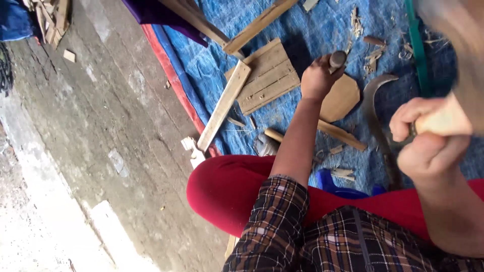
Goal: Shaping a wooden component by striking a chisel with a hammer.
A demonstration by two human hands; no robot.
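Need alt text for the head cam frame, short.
A seated person's left hand grips a dark handle over a flat wooden piece on a blue tarp, while the right hand, close to the camera, holds a pale wooden piece. A curved blade, planks and wood chips lie on the tarp beside bare concrete.

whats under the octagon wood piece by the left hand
The octagonal wood piece lies on the blue tarp, its lower edge over a wooden stick. The left hand covers its left edge, so what lies beneath there is hidden.
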